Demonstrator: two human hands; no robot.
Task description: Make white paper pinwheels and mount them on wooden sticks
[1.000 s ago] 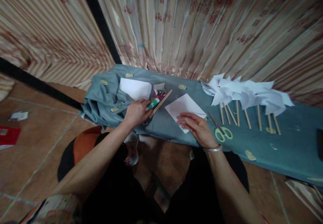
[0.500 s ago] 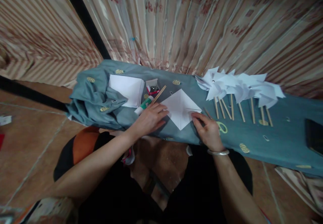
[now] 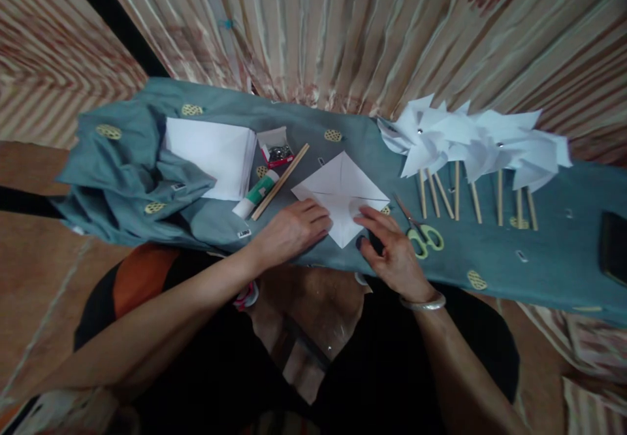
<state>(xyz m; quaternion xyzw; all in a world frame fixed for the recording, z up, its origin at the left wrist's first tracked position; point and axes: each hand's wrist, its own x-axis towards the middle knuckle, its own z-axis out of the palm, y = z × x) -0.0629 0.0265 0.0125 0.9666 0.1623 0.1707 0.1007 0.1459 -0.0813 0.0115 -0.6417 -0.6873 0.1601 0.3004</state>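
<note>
On my left, a fold of the blue-grey cloth (image 3: 117, 161) laps over a corner of a stack of white paper (image 3: 210, 154). Next come an open little box (image 3: 277, 152) of small metal pieces, a green-and-white glue stick (image 3: 257, 193) and, just beside it, thin wooden sticks (image 3: 281, 182). My left hand (image 3: 296, 229) lies palm down, fingers outstretched and close together, tips on the lower left edge of a creased white sheet (image 3: 340, 183), which lies corner toward me on the cloth between my hands. My right hand (image 3: 392, 249) touches its lower right edge, thumb spread from the fingers, gripping nothing. Beyond are scissors (image 3: 424, 238) with green handles, then white paper pinwheels (image 3: 435, 138) overlapping in a row, their sticks pointing toward me.
</note>
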